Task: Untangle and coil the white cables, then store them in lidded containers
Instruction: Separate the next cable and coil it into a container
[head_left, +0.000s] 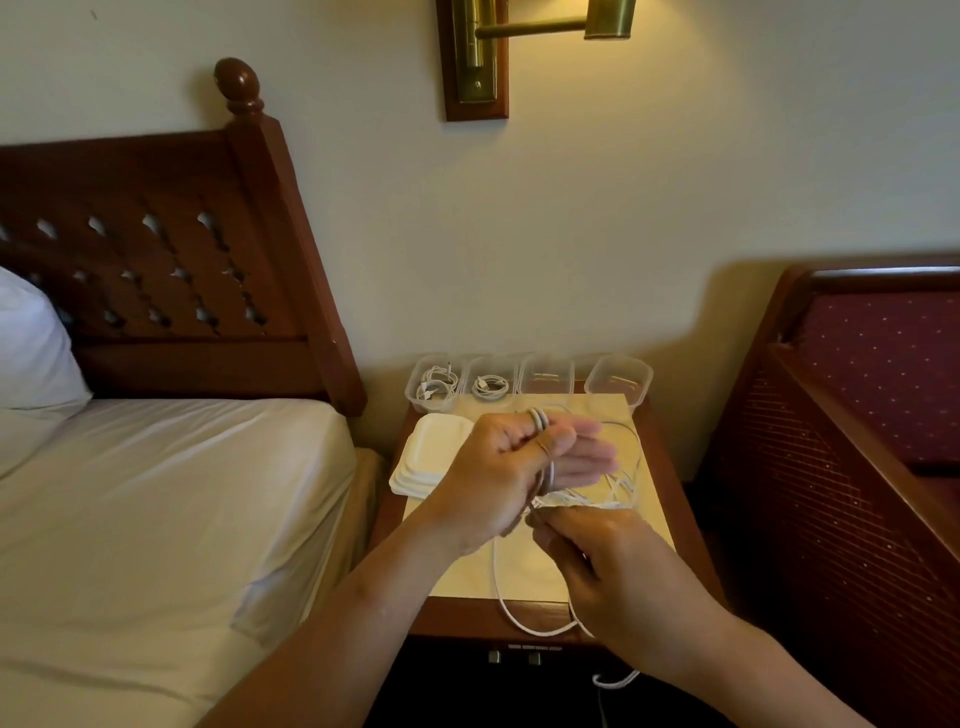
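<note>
Nearest the viewer, a slack loop (511, 608) of white cable hangs over the front edge of the nightstand (670, 499), and a loose end (615, 679) dangles below the right wrist. The right hand (618, 582) is closed, pinching the cable near a bunched tangle (597, 499) just beyond its fingertips. The left hand (498, 467) is held above the table with its fingers extended; several turns of cable (539, 418) are wound round them and pressed by the thumb, so this hand grips the forming coil. A further thin loop (631, 441) arcs out to the right of the left hand; the fingers are blurred, so their exact pose is uncertain.

Risks, as judged from this arrangement: the tangle sits directly in the feed path, and drawing it onto the coil would likely wind a knot into the turns. The hanging loop could catch on the table edge or drag the coil off the fingers. Easing the thumb would probably let the turns spring apart.

Left of the hands lies a stack of lids (426, 460). Along the wall stand four boxes: the first (434, 387) and second (490, 385) each hold coiled cable, the third (546, 375) and fourth (618, 382) appear empty. A wide coil might not seat in one, leaving its lid unable to close.
</note>
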